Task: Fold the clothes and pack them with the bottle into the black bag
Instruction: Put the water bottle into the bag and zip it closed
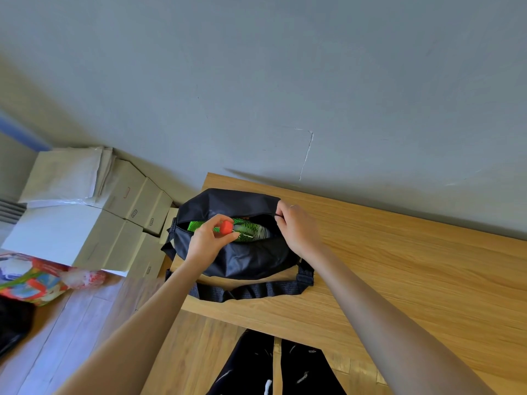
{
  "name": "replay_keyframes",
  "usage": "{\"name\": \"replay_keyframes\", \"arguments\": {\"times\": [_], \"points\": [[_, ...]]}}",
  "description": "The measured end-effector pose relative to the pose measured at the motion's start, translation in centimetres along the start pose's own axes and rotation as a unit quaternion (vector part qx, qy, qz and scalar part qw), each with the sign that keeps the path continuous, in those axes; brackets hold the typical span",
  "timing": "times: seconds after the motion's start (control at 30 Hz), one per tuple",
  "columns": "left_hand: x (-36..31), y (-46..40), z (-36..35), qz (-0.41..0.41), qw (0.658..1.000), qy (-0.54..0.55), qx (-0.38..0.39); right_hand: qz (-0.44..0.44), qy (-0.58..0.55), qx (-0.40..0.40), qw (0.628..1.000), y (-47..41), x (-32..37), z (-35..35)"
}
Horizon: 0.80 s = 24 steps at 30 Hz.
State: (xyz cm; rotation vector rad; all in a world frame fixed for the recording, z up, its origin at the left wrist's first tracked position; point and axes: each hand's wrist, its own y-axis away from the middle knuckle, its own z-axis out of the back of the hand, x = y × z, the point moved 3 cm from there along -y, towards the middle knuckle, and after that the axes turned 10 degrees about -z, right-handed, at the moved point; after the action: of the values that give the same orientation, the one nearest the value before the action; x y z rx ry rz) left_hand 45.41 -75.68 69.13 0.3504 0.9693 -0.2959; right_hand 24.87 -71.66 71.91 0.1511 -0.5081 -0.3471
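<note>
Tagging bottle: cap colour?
Red-orange cap, clearest in the head view; left hand holds the bottle.

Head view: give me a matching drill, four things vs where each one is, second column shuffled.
Things:
1. clear plastic bottle with red cap
2. black fabric bag
3. black woven strap
4. white cardboard boxes

Places:
A. on the floor, left of the table
B. on the wooden table, unzipped
C. on the table in front of the bag
D. inside the bag opening

Pairs: 1-D, 2-B, 3-C, 4-A
</note>
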Motion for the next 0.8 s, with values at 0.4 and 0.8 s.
{"name": "replay_keyframes", "arguments": {"times": [0.4, 0.8], "points": [[-2.9, -0.7, -1.2, -0.244, 0.94, -0.239, -0.009, 0.028, -0.054, 0.0, 0.998, 0.5, -0.9, -0.6], [-2.0, -1.4, -2.0, -0.206, 0.963, -0.16, 0.07, 0.096, -0.031, -0.02, 0.995, 1.8, -0.6, -0.1]]}}
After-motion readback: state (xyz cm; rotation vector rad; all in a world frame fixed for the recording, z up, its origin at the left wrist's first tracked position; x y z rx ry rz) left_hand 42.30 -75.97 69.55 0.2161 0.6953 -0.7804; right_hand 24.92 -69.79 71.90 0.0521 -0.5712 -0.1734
